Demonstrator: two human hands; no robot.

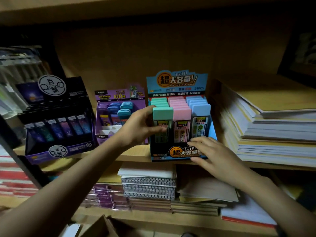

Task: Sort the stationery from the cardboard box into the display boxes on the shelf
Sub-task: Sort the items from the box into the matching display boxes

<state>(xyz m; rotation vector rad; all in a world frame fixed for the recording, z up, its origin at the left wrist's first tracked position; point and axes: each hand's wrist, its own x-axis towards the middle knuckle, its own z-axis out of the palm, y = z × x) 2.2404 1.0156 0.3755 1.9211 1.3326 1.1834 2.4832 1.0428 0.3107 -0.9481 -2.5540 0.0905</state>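
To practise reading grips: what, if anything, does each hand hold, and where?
The left hand pinches the green-capped lead case by its clear body, under the cap. The right hand holds nothing; fingers rest on the blue display box.

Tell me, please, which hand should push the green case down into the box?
Left hand: it grips the green case; the right hand rests on the box, likely steadying it.

We see the blue display box (177, 82) upright on the shelf, its three columns packed with green, pink and blue capped lead cases. The front green case (162, 113) stands upright in the left column, pinched by the left hand (136, 127). Left of it sit a part-filled purple display box (119, 96) and a black display box (56, 117). Below, a cardboard box (102, 226) corner shows, probably open.
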